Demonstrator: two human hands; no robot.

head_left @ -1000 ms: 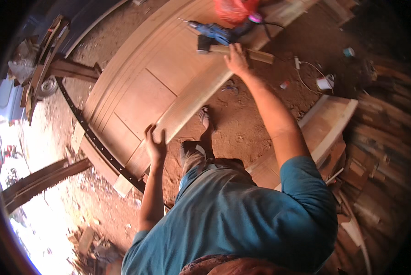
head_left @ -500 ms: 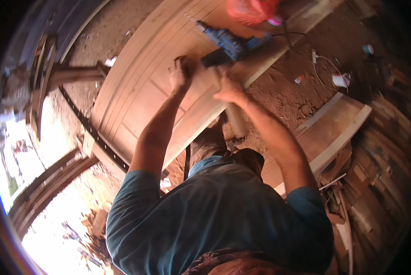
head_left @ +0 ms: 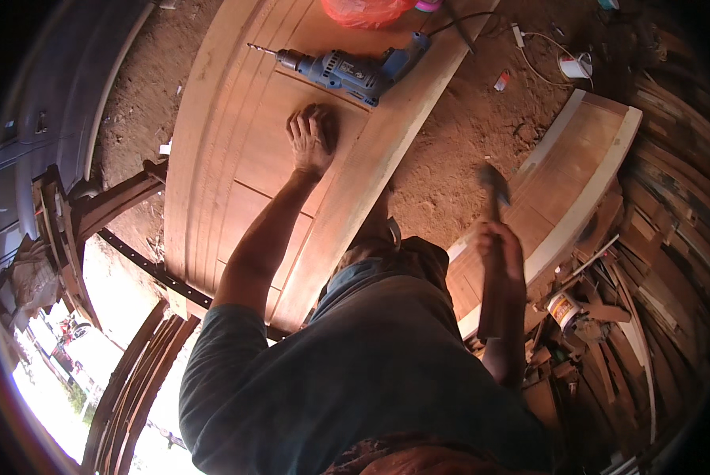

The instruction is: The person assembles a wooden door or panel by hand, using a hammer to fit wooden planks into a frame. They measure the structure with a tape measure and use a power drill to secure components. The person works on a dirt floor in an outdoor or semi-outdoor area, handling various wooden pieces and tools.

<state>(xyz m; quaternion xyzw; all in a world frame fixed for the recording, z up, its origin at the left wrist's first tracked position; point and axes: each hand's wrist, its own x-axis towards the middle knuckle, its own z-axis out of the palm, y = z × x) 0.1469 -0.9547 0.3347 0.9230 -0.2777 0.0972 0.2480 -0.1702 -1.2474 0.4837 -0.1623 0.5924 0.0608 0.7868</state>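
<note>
My left hand (head_left: 310,139) lies flat, fingers spread, on the recessed panel of a large wooden door (head_left: 236,127) that rests across supports. Just beyond its fingertips lies a blue electric drill (head_left: 347,71) with its bit pointing left. My right hand (head_left: 499,247) is raised off to the right of the door, closed around the handle of a hammer (head_left: 493,186) whose dark head points up. The hammer is blurred and hangs over the dirt floor, apart from the door.
A second wooden door panel (head_left: 584,150) lies on the ground at right. Stacked timber (head_left: 671,237) and a small can (head_left: 562,309) crowd the right side. A red plastic bag (head_left: 367,9) sits on the door's far end. A white cup (head_left: 576,65) and cable lie on the dirt.
Half a second ago both hands were together on the door near the drill. Now my right hand has swung back to the right with a hammer in it; my left hand stays on the panel.
</note>
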